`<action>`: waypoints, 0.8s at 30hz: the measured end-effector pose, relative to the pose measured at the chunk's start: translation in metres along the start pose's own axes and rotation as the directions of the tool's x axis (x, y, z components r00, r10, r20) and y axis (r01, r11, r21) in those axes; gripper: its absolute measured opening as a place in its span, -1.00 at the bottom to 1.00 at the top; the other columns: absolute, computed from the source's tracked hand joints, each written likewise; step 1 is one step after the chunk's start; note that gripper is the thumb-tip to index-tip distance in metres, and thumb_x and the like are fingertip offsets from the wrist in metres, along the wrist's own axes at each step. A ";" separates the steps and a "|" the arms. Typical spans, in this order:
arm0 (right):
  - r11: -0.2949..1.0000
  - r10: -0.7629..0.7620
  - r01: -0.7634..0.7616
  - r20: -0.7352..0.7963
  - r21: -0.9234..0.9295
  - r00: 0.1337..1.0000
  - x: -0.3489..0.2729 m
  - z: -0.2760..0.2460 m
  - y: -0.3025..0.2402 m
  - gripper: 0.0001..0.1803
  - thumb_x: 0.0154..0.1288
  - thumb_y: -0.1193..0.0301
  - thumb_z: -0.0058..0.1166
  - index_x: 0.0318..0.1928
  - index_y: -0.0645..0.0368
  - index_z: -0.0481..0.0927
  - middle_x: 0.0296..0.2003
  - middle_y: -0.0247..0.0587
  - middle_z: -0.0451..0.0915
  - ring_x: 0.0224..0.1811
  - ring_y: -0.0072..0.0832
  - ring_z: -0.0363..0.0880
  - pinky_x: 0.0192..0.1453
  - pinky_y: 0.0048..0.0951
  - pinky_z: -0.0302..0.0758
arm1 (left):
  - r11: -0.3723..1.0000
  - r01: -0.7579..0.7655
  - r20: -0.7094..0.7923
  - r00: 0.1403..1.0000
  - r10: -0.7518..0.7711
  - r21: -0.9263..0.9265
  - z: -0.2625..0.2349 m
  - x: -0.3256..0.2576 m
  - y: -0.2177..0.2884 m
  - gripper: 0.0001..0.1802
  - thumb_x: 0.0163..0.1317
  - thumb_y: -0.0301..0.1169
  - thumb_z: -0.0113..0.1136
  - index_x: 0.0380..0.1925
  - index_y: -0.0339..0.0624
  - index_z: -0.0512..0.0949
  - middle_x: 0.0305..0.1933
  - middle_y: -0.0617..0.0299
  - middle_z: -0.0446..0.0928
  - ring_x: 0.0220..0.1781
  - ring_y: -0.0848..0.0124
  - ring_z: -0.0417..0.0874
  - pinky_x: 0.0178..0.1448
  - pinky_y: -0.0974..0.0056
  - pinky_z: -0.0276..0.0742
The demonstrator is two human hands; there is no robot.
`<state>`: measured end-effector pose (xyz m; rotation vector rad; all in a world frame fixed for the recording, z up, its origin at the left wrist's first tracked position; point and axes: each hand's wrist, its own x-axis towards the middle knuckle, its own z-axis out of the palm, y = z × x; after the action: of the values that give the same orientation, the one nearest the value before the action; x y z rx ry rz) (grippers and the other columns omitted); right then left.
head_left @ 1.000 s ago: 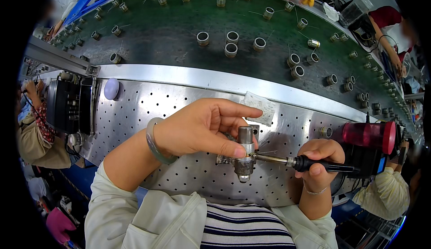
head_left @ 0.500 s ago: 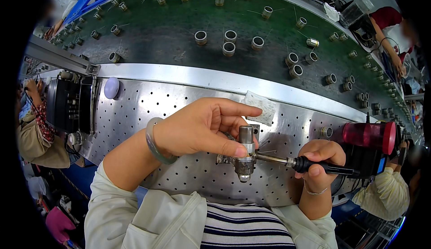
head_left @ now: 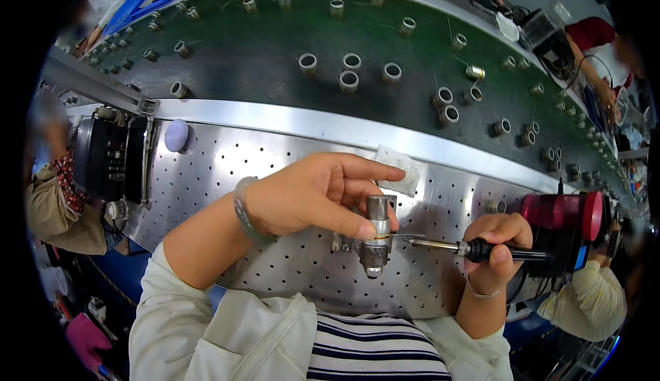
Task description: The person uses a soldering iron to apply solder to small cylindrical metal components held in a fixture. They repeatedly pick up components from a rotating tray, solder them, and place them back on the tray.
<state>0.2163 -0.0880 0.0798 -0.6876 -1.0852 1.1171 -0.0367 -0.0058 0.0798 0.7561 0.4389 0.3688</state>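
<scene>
My left hand (head_left: pixel 309 192) has its thumb and fingers closed round an upright metal cylinder (head_left: pixel 377 243), its forefinger stretched out above. The cylinder has a narrow dark top, a wider silver middle with a yellowish band and a rounded lower end. From the band a thin wire (head_left: pixel 412 235) sticks out to the right. Wrapped round the black handle of a soldering iron (head_left: pixel 481 249) is my right hand (head_left: pixel 500 238). The iron's tip points left, a short gap from the cylinder. Behind the cylinder, a small metal block is partly hidden by my left hand.
Below is a perforated metal plate (head_left: pixel 227 154); beyond a metal rail runs a green belt (head_left: pixel 261 58) with several metal rings. A pale purple egg-shaped thing (head_left: pixel 176 136) lies left, a whitish pad (head_left: pixel 399 168) behind my hand, a red container (head_left: pixel 560 213) right. Other people sit at both sides.
My right hand has drawn the soldering iron's tip rightward off the cylinder. My left hand keeps its hold. Rings on the belt sit slightly shifted in the picture.
</scene>
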 end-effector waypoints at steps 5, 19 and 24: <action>0.998 -0.054 0.049 -0.093 -0.049 0.994 -0.007 0.055 -0.054 -0.72 0.12 0.39 0.21 -0.43 0.30 0.39 -0.68 -0.13 0.46 -0.77 -0.55 0.43 -0.68 -0.65 0.36 | 0.978 -0.210 -0.080 0.974 0.211 0.015 0.013 -0.042 0.047 -0.33 0.05 -0.65 0.21 0.22 -0.29 0.26 -0.09 0.05 0.55 -0.06 0.41 0.57 0.06 0.37 0.45; 0.998 0.056 -0.053 -0.114 0.024 0.992 -0.007 0.064 -0.128 -0.70 0.06 0.39 0.27 -0.44 0.33 0.43 -0.60 -0.05 0.53 -0.73 -0.49 0.50 -0.69 -0.60 0.44 | -0.146 0.650 -0.127 0.354 0.927 0.746 -0.086 -0.124 0.192 -0.60 -0.15 -0.35 0.36 -0.22 -0.19 0.58 -0.17 0.08 0.51 -0.11 0.15 0.52 -0.03 0.15 0.47; 0.998 0.067 -0.066 -0.126 0.011 0.990 0.013 0.047 -0.134 -0.71 0.09 0.39 0.25 -0.44 0.34 0.43 -0.61 -0.06 0.53 -0.72 -0.50 0.50 -0.67 -0.60 0.44 | 0.071 0.134 -0.142 0.658 0.740 0.989 -0.012 -0.068 0.167 -0.45 -0.10 -0.38 0.39 -0.01 -0.14 0.50 -0.07 0.16 0.41 -0.11 0.32 0.48 -0.14 0.34 0.48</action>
<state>0.2211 -0.1232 0.2180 -0.7832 -0.9559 1.1179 -0.1271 0.0813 0.2091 2.1854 1.2899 0.8590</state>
